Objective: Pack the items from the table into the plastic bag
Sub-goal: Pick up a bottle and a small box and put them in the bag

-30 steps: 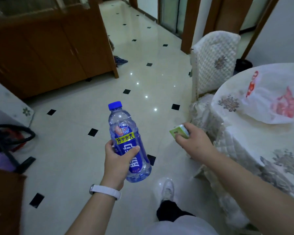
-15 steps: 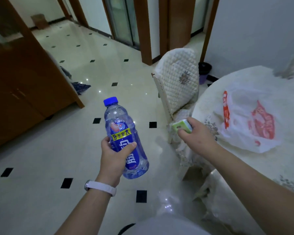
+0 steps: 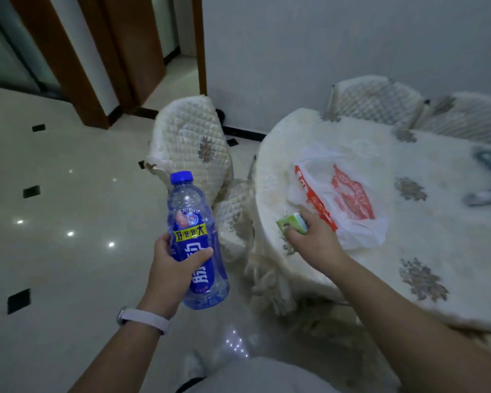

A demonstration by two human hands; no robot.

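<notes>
Beside cream-quilted round table (image 3: 352,282), over glossy tiles (image 3: 68,279) | left hand (image 3: 172,275) grips blue plastic bottle (image 3: 190,214) | right hand (image 3: 315,245) grips green carton (image 3: 291,222) at table edge

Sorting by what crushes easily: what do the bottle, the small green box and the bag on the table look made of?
The bottle looks like clear, blue-tinted glossy plastic: see-through above its printed label. The small green box is probably printed cardboard, with flat faces, though blurred. The bag is thin whitish plastic film, crumpled, translucent, red-printed.
</notes>
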